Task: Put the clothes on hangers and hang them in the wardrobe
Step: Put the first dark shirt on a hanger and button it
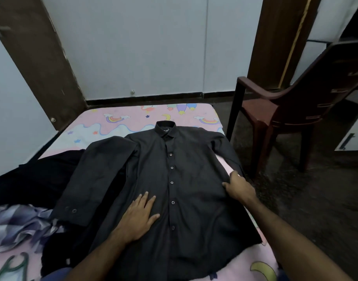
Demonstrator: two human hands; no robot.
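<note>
Nearest to you, at the lower left corner, a green hanger (12, 264) lies on the pink bed sheet (133, 116), and just beyond it there is a crumpled checked cloth (18, 226) in grey and purple tones. Your left hand (138, 217) lies flat on the front of the black shirt (186, 179), fingers spread wide, just left of the row of buttons; it holds nothing. Your right hand (239, 188) is at the right side edge of the shirt, with the fingers closed on a fold of the fabric there. The shirt is spread on the bed, buttoned, with the collar pointing away from you and its left sleeve bent down beside the body. Under that sleeve lies another dark garment (32, 179). Farther away, to the right of the bed, a brown plastic chair (285, 110) stands on the dark floor, and behind the bed is a pale wall (143, 47).
</note>
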